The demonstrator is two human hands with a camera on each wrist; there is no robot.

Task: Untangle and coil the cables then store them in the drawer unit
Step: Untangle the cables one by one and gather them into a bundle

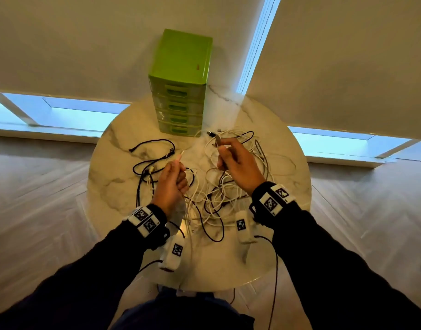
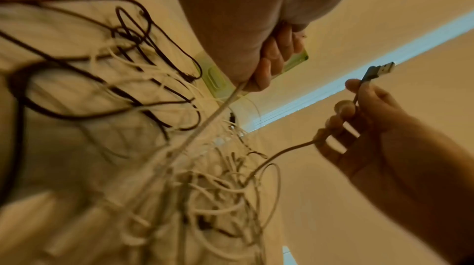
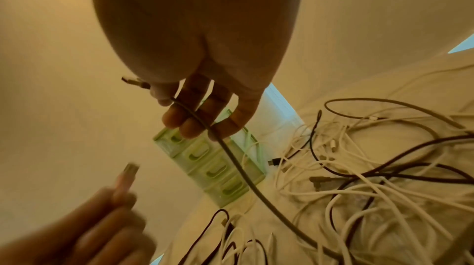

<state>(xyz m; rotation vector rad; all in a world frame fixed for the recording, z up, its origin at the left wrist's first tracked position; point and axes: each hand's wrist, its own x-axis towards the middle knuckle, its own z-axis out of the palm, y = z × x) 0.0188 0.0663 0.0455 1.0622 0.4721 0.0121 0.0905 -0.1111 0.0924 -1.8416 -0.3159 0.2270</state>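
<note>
1. Her left hand (image 1: 172,179) grips a white cable (image 2: 218,111); the right hand (image 1: 238,160) pinches a grey cable (image 3: 231,156) near its plug.
2. The tangle (image 1: 214,196) sprawls across the counter (image 1: 114,177), nothing coiled.
3. The green drawer unit (image 1: 180,84) stands behind it, drawers closed; nearly everything remains.

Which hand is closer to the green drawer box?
Right. The right hand is up beside the green drawer unit's bottom drawer; the left hand sits lower, nearer the person.
</note>
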